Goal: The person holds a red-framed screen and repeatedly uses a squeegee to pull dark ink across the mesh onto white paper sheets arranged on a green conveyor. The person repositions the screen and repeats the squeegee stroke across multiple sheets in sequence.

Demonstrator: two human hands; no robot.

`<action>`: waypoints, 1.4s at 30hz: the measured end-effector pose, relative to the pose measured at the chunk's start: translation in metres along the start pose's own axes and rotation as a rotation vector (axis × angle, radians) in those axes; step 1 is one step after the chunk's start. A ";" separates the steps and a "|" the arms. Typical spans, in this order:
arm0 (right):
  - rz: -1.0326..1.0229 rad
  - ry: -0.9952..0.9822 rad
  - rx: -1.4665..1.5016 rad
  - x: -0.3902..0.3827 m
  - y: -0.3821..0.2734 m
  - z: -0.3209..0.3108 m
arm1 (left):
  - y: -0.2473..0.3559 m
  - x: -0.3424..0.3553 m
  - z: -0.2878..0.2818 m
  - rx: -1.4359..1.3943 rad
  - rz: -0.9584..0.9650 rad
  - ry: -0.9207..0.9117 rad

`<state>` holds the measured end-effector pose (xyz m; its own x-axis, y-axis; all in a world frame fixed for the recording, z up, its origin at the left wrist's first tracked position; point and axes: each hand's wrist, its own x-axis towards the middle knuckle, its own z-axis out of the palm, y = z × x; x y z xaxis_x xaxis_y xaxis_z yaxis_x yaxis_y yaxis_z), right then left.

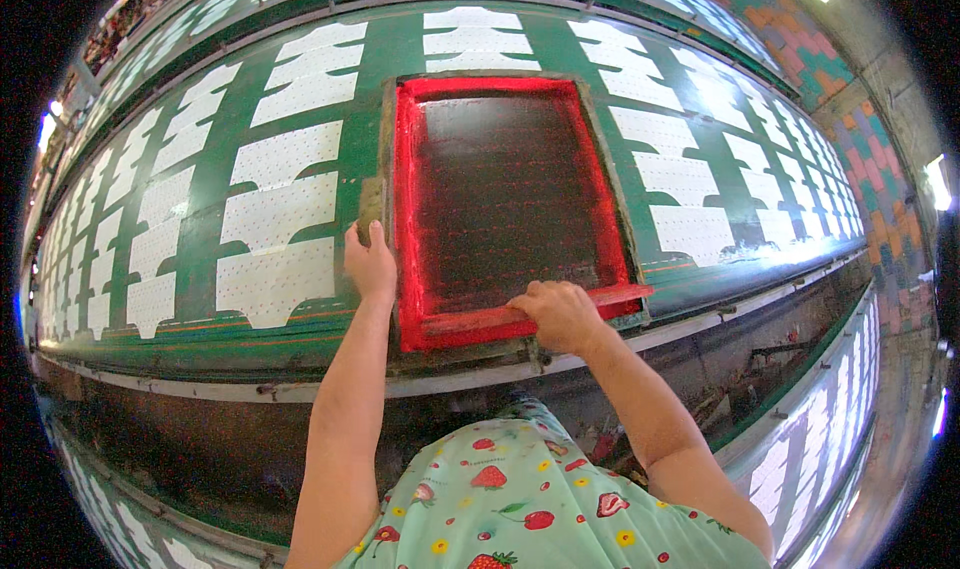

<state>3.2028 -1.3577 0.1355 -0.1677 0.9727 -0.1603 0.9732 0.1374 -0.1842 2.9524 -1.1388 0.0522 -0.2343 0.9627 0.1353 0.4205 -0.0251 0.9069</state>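
Red-rimmed screen (407,219): one, centre of the picture, on a green table (395,49).
Left hand (371,261): thumb and fingers pinching the screen's left edge.
Right hand (558,316): fingers curled over one red bar (615,296), lower centre.
Nearest white pieces (278,209): three centre-left, three centre-right.

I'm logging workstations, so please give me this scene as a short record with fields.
Left hand: holding the left edge of a red-smeared rectangular frame
Right hand: gripping a long, straight, red-coated bar across the frame's near end
Frame centre: dark flat panel
Surface: long green table
Either side: rows of white dotted cut-out pieces
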 end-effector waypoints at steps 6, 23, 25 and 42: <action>-0.063 0.091 0.068 -0.041 -0.016 0.023 | 0.003 0.001 0.004 0.034 -0.016 -0.020; 0.559 0.602 0.589 -0.114 0.221 0.036 | 0.013 0.002 0.017 0.228 -0.149 0.019; 0.709 0.391 0.743 -0.101 0.236 0.038 | 0.015 0.004 0.018 0.191 -0.179 0.019; 0.753 0.413 0.514 -0.062 0.224 0.021 | -0.004 0.019 0.014 -0.116 -0.306 -0.102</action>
<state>3.4276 -1.3916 0.0837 0.6274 0.7750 -0.0764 0.6005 -0.5439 -0.5861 2.9588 -1.1169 0.0455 -0.2428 0.9521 -0.1857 0.2403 0.2445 0.9394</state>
